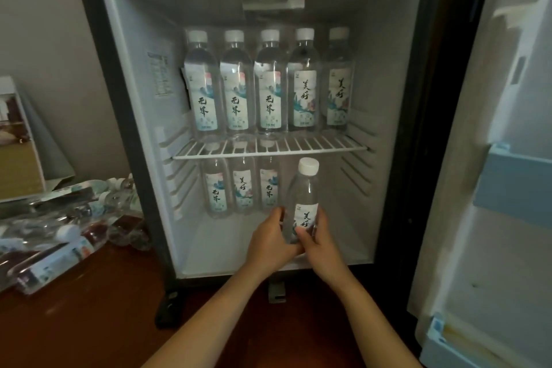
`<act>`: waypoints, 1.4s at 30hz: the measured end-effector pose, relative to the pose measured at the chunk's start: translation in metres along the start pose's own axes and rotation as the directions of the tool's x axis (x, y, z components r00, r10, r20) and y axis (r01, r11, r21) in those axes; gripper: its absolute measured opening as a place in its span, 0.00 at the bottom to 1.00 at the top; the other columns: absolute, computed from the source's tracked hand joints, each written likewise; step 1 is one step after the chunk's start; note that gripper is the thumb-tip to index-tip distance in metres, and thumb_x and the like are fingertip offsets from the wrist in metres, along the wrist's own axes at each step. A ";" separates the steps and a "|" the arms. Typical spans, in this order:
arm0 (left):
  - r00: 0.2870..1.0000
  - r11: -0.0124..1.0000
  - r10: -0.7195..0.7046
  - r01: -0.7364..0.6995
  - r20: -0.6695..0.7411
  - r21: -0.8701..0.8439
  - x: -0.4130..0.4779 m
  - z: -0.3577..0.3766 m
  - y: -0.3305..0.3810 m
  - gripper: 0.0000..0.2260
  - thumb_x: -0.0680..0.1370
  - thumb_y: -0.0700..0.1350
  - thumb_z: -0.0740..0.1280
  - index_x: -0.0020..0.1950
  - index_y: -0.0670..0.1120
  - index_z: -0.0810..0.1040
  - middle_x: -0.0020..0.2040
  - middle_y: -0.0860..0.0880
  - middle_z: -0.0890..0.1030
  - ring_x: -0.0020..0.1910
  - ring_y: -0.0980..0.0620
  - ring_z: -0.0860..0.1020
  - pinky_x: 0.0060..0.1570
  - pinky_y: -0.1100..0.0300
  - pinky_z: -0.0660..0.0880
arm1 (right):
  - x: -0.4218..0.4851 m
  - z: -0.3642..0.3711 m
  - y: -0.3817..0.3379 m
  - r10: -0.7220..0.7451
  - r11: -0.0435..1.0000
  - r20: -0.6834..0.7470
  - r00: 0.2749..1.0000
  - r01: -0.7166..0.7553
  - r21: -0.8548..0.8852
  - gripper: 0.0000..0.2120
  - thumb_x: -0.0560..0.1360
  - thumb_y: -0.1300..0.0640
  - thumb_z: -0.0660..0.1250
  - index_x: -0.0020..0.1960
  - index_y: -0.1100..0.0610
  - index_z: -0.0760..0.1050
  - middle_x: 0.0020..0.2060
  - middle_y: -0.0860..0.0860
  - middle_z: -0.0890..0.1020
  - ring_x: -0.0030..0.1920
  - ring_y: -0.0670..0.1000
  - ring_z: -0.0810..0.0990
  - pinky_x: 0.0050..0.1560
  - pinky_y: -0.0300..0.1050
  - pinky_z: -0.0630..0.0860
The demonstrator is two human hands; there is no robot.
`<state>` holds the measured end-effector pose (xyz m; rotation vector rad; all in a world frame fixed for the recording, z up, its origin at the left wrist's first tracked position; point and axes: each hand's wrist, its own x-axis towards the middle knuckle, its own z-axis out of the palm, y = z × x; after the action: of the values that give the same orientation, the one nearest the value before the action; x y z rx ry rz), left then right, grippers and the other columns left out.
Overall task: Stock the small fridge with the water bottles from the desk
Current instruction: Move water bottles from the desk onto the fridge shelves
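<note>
Under the white wire shelf [328,145], front right: clear plastic water bottle with white cap [304,203], upright inside the small black fridge [125,98].
Left hand [270,237]: fingers curl around the bottle's lower left side.
Right hand [316,243]: fingers grip its lower right side, thumb on the label.
Shelf top: five bottles [270,84] in one row.
Lower compartment, back: three bottles [243,188].
Brown wooden surface [89,308], left edge: pile of lying bottles [59,233], beside the fridge.

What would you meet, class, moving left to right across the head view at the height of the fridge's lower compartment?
The pile of bottles on the desk → three standing bottles → held bottle → open fridge door.
</note>
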<state>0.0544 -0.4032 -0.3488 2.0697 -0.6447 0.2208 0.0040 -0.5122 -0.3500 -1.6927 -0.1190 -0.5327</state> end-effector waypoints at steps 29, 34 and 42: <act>0.990 0.994 0.093 -0.088 -0.106 0.057 0.071 0.002 -0.026 0.21 0.75 0.32 0.62 0.68 0.42 0.71 0.62 0.42 0.77 0.58 0.45 0.78 0.58 0.61 0.71 | 0.119 0.014 0.036 0.142 0.983 -0.173 0.975 -0.160 -0.092 0.23 0.76 0.65 0.62 0.68 0.60 0.59 0.55 0.52 0.74 0.53 0.49 0.75 0.53 0.41 0.70; 0.993 0.997 0.074 -0.075 -0.093 -0.002 0.068 0.001 -0.027 0.21 0.75 0.31 0.62 0.68 0.41 0.71 0.63 0.42 0.76 0.59 0.46 0.77 0.57 0.64 0.70 | 0.117 0.016 0.035 0.145 0.981 -0.200 0.969 -0.167 -0.101 0.22 0.76 0.66 0.61 0.68 0.60 0.59 0.54 0.54 0.75 0.52 0.51 0.76 0.56 0.45 0.72; 0.993 1.000 -0.001 -0.002 -0.122 -0.030 0.038 -0.024 -0.032 0.14 0.75 0.32 0.63 0.58 0.42 0.79 0.52 0.45 0.82 0.50 0.51 0.80 0.51 0.66 0.72 | 0.082 0.039 0.015 0.031 0.955 -0.621 0.783 -0.207 -0.214 0.14 0.76 0.64 0.62 0.60 0.66 0.70 0.55 0.63 0.76 0.55 0.61 0.75 0.53 0.46 0.69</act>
<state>0.1056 -0.3836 -0.3440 2.0105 -0.5707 0.3332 0.0926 -0.4956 -0.3338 -1.6899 0.5606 -1.0151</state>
